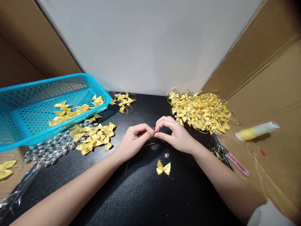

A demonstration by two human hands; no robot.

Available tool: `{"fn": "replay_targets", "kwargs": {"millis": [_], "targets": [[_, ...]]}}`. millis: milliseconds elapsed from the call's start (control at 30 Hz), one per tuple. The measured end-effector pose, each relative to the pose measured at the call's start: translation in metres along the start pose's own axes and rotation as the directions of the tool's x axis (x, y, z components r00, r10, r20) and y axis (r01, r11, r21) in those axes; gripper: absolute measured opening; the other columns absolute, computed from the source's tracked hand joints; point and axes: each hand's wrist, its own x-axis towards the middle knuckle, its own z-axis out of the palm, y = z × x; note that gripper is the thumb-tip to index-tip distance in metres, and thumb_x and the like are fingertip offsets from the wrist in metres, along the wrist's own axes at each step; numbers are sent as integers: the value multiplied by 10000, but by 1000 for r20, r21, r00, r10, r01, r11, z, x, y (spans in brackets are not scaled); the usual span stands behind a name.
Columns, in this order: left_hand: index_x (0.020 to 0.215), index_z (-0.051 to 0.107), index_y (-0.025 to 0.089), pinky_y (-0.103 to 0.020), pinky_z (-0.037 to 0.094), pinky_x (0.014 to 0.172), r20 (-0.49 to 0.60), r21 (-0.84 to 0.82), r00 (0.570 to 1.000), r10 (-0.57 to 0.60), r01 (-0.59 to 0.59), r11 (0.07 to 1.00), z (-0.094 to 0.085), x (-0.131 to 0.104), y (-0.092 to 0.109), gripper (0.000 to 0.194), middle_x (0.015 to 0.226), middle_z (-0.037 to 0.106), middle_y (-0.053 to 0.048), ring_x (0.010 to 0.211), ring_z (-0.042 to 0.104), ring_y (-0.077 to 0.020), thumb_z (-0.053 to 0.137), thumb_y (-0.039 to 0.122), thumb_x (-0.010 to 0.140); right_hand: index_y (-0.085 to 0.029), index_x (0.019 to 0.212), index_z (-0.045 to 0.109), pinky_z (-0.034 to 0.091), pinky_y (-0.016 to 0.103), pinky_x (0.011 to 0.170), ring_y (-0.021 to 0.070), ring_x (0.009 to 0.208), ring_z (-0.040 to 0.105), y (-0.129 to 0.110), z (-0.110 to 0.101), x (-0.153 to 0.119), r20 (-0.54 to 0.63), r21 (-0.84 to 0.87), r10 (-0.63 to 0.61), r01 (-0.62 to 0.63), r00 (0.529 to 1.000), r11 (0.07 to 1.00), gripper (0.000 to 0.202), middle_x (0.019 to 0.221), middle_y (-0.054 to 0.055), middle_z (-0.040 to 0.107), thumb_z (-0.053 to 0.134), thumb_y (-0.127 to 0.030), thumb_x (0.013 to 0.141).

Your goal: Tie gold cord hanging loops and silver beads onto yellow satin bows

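Pinching gold thread (150, 145) between both hands, left (134, 139), right (175, 133), bare black table (150, 194) below.

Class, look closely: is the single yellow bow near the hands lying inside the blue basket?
No, the bow lies on the black table, apart from the basket.

Basket (47, 94): no lettering I can read.
Spool (257, 131): no label legible.
Cardboard (270, 78): blank, no print.
Desk (145, 194): nothing written in front of me.
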Motion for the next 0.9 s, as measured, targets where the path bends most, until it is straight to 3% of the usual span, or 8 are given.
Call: {"fn": "replay_targets", "kwargs": {"millis": [300, 600, 767, 833, 900], "targets": [[661, 644, 158, -282, 383, 669, 5, 165, 999, 53, -54, 985, -1, 0, 1, 257, 705, 622, -17, 690, 532, -159, 551, 312, 844, -200, 771, 584, 385, 379, 869, 192, 939, 537, -3, 3, 0, 39, -112, 19, -15, 999, 994, 120, 912, 19, 634, 635, -163, 873], [596, 639, 169, -261, 420, 689, -59, -116, 991, -124, 116, 986, -1, 4, 0, 187, 641, 633, 11, 678, 551, -150, 601, 280, 742, -202, 809, 556, 348, 382, 877, 198, 960, 526, -10, -4, -2, 77, -265, 2, 19, 997, 964, 111, 950, 29, 628, 559, -171, 915], [619, 648, 175, -267, 440, 709, -86, -148, 993, -84, 71, 986, 0, 3, 0, 184, 650, 642, 7, 681, 562, -151, 599, 276, 765, -206, 880, 592, 386, 391, 879, 210, 967, 556, -8, -2, -2, -13, -194, 16, -18, 1000, 981, 43, 975, 39, 644, 629, -226, 874], [632, 648, 174, -272, 443, 710, -98, -132, 994, -56, 43, 990, 0, 3, 0, 193, 667, 649, -2, 688, 568, -157, 598, 286, 781, -212, 909, 617, 409, 393, 879, 212, 959, 578, -7, 2, -2, -42, -133, 46, -52, 998, 990, 127, 975, 37, 662, 699, -243, 817], [642, 646, 171, -270, 437, 685, -108, -94, 994, -35, 25, 995, 1, 2, 0, 201, 666, 641, -8, 680, 558, -159, 602, 304, 786, -215, 862, 646, 433, 376, 855, 201, 916, 599, -6, 6, -2, -75, -75, 57, -63, 996, 995, 98, 922, 27, 682, 718, -224, 796]]}}
